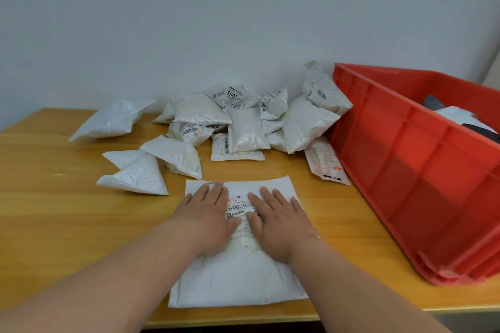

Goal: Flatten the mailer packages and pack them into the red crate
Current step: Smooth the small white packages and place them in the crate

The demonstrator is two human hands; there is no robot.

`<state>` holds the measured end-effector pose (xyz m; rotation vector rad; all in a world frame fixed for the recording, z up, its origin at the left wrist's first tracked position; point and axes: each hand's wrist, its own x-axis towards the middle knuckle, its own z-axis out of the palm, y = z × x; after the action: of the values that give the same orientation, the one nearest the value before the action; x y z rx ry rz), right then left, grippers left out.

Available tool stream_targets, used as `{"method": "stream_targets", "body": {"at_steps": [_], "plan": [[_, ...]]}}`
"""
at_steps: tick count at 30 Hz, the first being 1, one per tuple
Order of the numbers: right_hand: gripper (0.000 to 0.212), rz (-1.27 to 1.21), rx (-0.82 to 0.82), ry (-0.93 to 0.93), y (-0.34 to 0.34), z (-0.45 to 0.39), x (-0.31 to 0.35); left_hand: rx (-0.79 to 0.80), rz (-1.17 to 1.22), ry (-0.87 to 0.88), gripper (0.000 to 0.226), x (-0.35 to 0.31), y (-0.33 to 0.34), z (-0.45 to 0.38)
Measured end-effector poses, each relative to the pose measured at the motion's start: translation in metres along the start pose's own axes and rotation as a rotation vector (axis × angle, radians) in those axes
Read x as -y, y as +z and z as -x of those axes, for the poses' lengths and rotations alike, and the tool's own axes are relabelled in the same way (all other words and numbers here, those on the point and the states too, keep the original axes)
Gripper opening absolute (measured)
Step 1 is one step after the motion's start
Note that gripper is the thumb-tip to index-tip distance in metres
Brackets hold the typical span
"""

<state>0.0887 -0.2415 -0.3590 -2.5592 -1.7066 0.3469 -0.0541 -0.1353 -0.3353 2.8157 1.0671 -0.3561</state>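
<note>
Currently both palms flat, fingers spread, gripping nothing: left hand (pixel 207 220) and right hand (pixel 278 224) press the mailer (pixel 238 278) on the table (pixel 54 211), long axis toward the person, red crate (pixel 405 170) nearer the right hand.

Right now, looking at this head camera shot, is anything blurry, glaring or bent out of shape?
Head view: the wide lens bows the wooden table edges and stretches the red plastic crate; light is soft and even, with faint sheen on the puffy white mailers; the label on the flat white mailer under both hands is sharp but only partly readable.
</note>
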Motion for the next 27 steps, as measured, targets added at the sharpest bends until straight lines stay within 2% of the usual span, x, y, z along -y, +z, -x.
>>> {"method": "stream_targets", "body": {"at_steps": [4,9,13,16,19,22,24,27], "plan": [[0.056,0.001,0.051,0.043,-0.009,0.002,0.006,0.023,0.038,-0.028,0.076,-0.008,0.008,0.019],[0.054,-0.020,-0.103,0.018,-0.011,0.021,0.012,-0.023,0.066,-0.041,0.075,-0.011,0.024,0.028],[0.070,-0.038,0.012,0.014,0.000,0.038,0.004,-0.063,0.106,-0.021,0.075,-0.009,0.029,0.032],[0.090,-0.020,0.014,0.016,0.004,0.041,0.003,-0.110,0.125,-0.015,0.074,-0.009,0.033,0.033],[0.083,-0.003,0.004,0.014,0.006,0.040,0.003,-0.127,0.129,-0.018,0.074,-0.009,0.035,0.034],[0.096,0.001,-0.002,0.013,0.005,0.040,0.004,-0.127,0.123,-0.021,0.074,-0.009,0.035,0.034],[0.098,-0.004,-0.007,0.017,0.005,0.040,0.005,-0.124,0.124,-0.022,0.077,-0.009,0.035,0.033],[0.091,0.001,-0.003,0.028,0.006,0.043,0.006,-0.099,0.104,-0.013,0.095,-0.009,0.032,0.033]]}}
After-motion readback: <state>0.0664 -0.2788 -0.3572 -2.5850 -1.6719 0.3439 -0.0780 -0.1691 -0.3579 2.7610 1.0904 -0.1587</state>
